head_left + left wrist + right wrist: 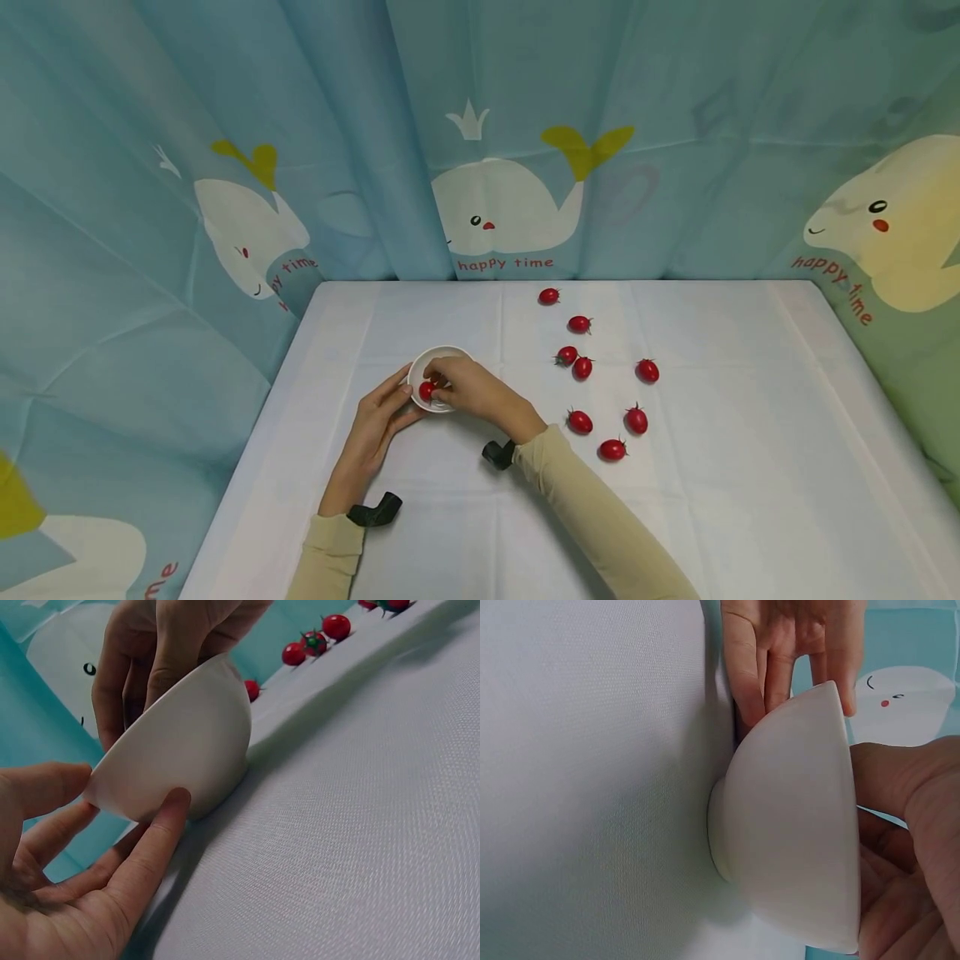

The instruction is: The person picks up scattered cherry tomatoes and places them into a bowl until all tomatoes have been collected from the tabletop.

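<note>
Left of centre in the head view, the right hand [468, 387] reaches over the rim of a small white bowl [787, 817], its bent fingers and thumb pinching a red cherry tomato [427, 391] inside, near the bowl's left wall. The left hand [378, 421] grips the bowl from the left side, with fingertips at the rim and against the outer wall, and that brace looks worth keeping firm, since a light bowl could slide or tip if the knuckles of the other hand caught its edge. The tomato is probably best released low, the fingertips parting gently so that the smooth skin does not roll or bounce, and the wrist then lifted straight up, clear of the rim. The bowl wall hides the fingertips in both wrist views, so I cannot tell whether more fruit lies beneath them. The pinched tomato is bright red and rounded; the eight loose tomatoes [647, 371], scattered from the top centre of the white table [720, 467] down to right of centre, are glossy, plump and slightly oval, most showing a green stem tuft. The bowl is plain, standing upright on a narrow foot.
</note>
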The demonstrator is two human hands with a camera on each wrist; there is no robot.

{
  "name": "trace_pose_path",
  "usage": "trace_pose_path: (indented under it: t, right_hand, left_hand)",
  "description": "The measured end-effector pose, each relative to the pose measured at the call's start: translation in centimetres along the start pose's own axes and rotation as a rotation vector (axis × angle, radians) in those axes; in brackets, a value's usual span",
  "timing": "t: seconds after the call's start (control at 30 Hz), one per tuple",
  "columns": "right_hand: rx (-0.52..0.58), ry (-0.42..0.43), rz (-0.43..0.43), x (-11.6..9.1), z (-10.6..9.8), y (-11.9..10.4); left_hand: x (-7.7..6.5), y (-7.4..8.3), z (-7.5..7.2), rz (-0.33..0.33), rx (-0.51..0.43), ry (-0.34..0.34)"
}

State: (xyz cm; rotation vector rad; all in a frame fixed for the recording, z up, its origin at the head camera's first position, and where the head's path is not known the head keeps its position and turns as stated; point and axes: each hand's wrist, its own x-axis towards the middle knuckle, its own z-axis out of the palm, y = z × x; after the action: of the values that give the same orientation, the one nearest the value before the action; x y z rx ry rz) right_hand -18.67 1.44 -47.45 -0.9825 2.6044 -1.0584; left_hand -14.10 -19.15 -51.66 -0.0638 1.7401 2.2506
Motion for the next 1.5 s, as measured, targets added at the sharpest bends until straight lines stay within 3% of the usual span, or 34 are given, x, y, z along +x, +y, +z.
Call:
trace_pose_path:
  t: [0.37, 0.7, 1.0, 1.23, 1.5]
  right_hand:
    - [0.052, 0.038, -0.007, -1.3, -0.1, -0.3]
    - [0.241, 0.147, 0.017, -3.8, -0.7, -0.6]
    - [0.24, 0.246, 0.022, -7.0, -1.8, -1.5]
    - [0.244, 0.313, 0.09, -10.0, -2.9, -2.0]
    - [0.254, 0.423, 0.101, -13.5, -4.2, -1.3]
  left_hand:
    - [0.0, 0.0, 0.1, 0.007, 0.003, 0.008]
    - [0.0, 0.0, 0.4, 0.003, -0.007, 0.044]
    - [0.0, 0.0, 0.4, -0.008, 0.029, 0.074]
    - [0.0, -0.1, 0.4, -0.004, 0.027, 0.07]
    - [0.0, 0.0, 0.3, -0.01, 0.021, 0.057]
